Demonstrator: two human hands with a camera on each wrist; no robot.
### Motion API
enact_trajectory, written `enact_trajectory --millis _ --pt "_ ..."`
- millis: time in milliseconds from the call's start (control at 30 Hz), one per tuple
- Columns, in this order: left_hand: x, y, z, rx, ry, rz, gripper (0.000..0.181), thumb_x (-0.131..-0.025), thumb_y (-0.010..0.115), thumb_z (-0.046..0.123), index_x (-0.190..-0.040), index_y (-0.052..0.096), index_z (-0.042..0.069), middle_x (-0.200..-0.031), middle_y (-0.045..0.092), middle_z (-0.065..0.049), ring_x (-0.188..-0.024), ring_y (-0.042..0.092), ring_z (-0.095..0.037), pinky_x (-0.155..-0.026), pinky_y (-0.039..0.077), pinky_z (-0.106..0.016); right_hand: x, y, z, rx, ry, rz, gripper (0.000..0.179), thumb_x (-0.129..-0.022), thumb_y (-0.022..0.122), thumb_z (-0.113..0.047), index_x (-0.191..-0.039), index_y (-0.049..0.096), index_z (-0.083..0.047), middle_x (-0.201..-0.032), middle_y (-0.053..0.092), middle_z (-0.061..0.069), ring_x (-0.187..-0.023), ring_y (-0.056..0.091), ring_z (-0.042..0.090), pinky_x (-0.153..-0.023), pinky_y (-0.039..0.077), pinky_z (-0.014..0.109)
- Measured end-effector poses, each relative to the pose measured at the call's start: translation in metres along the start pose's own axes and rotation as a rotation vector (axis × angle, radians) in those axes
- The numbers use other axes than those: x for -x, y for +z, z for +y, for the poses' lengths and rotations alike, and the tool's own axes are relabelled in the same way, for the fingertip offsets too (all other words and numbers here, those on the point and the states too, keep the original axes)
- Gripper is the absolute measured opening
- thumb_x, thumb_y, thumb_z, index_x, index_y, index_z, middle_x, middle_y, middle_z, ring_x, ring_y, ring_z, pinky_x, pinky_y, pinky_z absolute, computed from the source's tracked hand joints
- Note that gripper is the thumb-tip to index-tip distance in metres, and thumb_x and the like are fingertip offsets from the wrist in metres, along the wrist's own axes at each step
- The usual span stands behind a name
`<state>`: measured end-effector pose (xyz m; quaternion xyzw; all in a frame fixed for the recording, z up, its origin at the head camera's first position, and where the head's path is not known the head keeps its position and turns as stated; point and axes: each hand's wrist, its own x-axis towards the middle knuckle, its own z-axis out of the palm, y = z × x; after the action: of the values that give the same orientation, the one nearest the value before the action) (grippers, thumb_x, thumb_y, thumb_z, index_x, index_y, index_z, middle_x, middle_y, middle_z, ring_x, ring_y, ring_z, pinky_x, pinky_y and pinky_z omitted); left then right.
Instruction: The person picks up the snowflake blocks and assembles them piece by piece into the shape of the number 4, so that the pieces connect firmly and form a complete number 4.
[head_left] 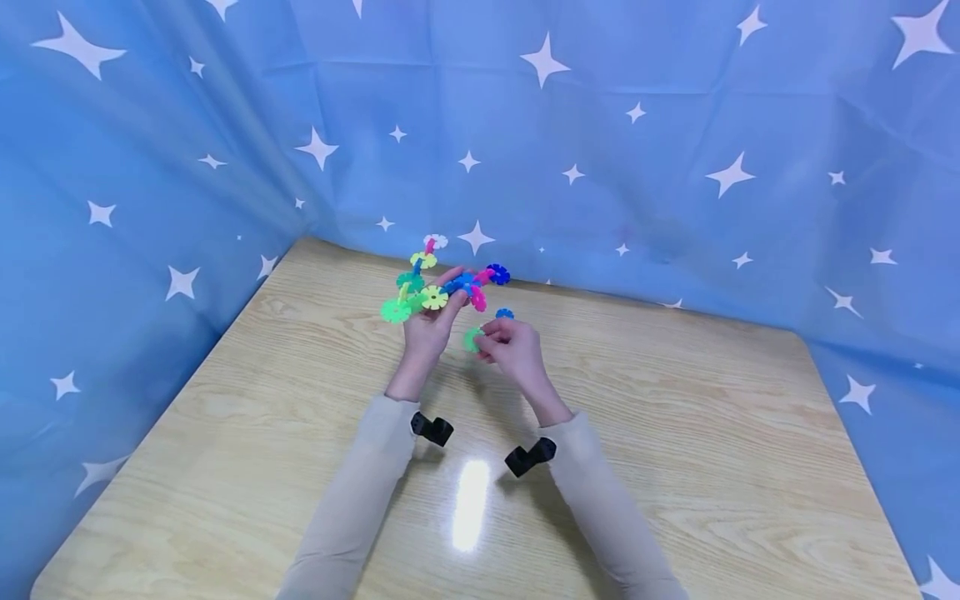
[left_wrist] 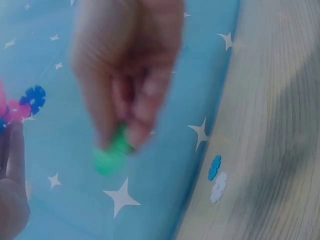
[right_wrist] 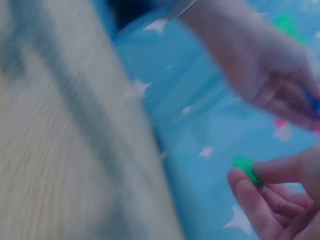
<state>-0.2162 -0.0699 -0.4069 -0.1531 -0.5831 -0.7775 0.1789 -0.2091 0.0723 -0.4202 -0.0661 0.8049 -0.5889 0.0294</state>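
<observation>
My left hand point(head_left: 424, 340) grips a built-up string of interlocking plastic snowflake discs point(head_left: 433, 297) in green, yellow, blue, pink and white. It is held up over the far part of the table. Just to the right, and a little lower, my right hand point(head_left: 519, 352) pinches one loose green snowflake disc point(head_left: 472, 339) between thumb and fingers. In the right wrist view this green disc point(right_wrist: 247, 169) stands out past the fingertips, apart from the string. Blurred in the left wrist view, the right hand point(left_wrist: 127, 65) points down with the disc.
A loose blue disc point(head_left: 504, 313) lies on the wooden table point(head_left: 675, 433) behind the right hand. Beside it in the left wrist view is a white disc point(left_wrist: 219, 187). A blue star-patterned curtain point(head_left: 600, 125) hangs along the table's back and sides.
</observation>
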Motion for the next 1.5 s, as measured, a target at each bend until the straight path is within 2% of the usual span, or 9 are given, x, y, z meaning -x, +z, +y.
enact_trajectory --millis 133,267,400,533,800,967,1133,1300,1500 --pt "-0.001 0.0 -0.001 0.04 0.038 0.003 0.032 -0.092 0.054 -0.005 -0.122 0.051 -0.016 -0.119 0.055 -0.032 -0.098 0.063 -0.009 -0.088 0.053 -0.036 0.014 -0.011 -0.014 -0.176 0.038 0.054 0.009 -0.086 0.066 -0.004 -0.086 0.063 0.005 -0.068 0.065 0.008 -0.058 0.065 0.019 -0.055 0.057 0.028" --pt "0.0 0.0 -0.002 0.027 0.04 -0.002 0.032 -0.092 0.054 -0.005 -0.122 0.051 -0.015 -0.119 0.056 -0.031 -0.098 0.063 -0.008 -0.087 0.053 -0.034 0.027 -0.017 -0.026 -0.365 0.058 0.102 0.01 -0.087 0.065 -0.004 -0.079 0.06 -0.002 -0.061 0.06 0.002 -0.05 0.057 0.01 -0.047 0.051 0.02" --pt "-0.001 0.0 -0.002 0.015 0.037 -0.018 0.033 -0.092 0.053 -0.004 -0.123 0.05 -0.015 -0.12 0.055 -0.031 -0.1 0.062 -0.008 -0.087 0.053 -0.034 0.035 -0.018 -0.037 -0.518 0.049 0.083 0.014 -0.089 0.062 -0.002 -0.076 0.057 -0.006 -0.061 0.061 0.001 -0.048 0.056 0.009 -0.047 0.05 0.019" --pt "0.0 0.0 -0.002 0.009 0.025 -0.022 0.033 -0.093 0.053 -0.003 -0.124 0.05 -0.014 -0.121 0.056 -0.029 -0.099 0.062 -0.008 -0.088 0.052 -0.034 0.038 -0.017 -0.043 -0.616 0.08 0.046 0.015 -0.09 0.06 -0.001 -0.076 0.057 -0.007 -0.062 0.063 0.002 -0.049 0.058 0.009 -0.048 0.051 0.019" --pt "0.0 0.002 -0.003 0.038 0.023 -0.031 0.034 -0.092 0.053 -0.004 -0.124 0.049 -0.014 -0.12 0.056 -0.028 -0.097 0.063 -0.008 -0.088 0.052 -0.034 0.036 -0.017 -0.045 -0.67 0.145 0.009 0.014 -0.091 0.057 -0.002 -0.078 0.057 -0.005 -0.061 0.063 0.002 -0.05 0.058 0.009 -0.048 0.05 0.017" --pt "-0.001 0.003 -0.003 0.021 0.009 -0.065 0.035 -0.093 0.053 -0.001 -0.126 0.048 -0.014 -0.123 0.053 -0.031 -0.099 0.062 -0.006 -0.09 0.051 -0.033 0.033 -0.016 -0.046 -0.69 0.164 0.006 0.014 -0.091 0.057 -0.003 -0.077 0.056 -0.005 -0.061 0.063 0.002 -0.049 0.058 0.009 -0.048 0.05 0.017" --pt "-0.001 0.003 -0.001 0.019 0.001 -0.105 0.035 -0.093 0.05 -0.005 -0.126 0.046 -0.015 -0.126 0.048 -0.035 -0.1 0.061 -0.004 -0.09 0.051 -0.032 0.032 -0.014 -0.047 -0.725 0.177 0.024 0.016 -0.091 0.057 -0.001 -0.077 0.055 -0.006 -0.061 0.063 0.002 -0.049 0.058 0.009 -0.048 0.051 0.018" --pt "0.0 0.005 -0.002 0.021 0.013 -0.093 0.033 -0.093 0.052 -0.005 -0.124 0.048 -0.015 -0.124 0.053 -0.03 -0.099 0.062 -0.007 -0.088 0.052 -0.032 0.034 -0.012 -0.048 -0.755 0.174 0.067 0.018 -0.091 0.056 0.001 -0.075 0.055 -0.007 -0.059 0.063 0.003 -0.048 0.059 0.009 -0.048 0.051 0.018" --pt "0.002 0.008 -0.001 -0.06 0.036 -0.107 0.032 -0.092 0.053 -0.005 -0.123 0.051 -0.012 -0.123 0.055 -0.027 -0.104 0.061 -0.017 -0.088 0.052 -0.033 0.034 -0.008 -0.046 -0.773 0.17 0.113 0.021 -0.09 0.056 0.004 -0.072 0.054 -0.007 -0.057 0.062 0.003 -0.046 0.058 0.009 -0.046 0.05 0.017"
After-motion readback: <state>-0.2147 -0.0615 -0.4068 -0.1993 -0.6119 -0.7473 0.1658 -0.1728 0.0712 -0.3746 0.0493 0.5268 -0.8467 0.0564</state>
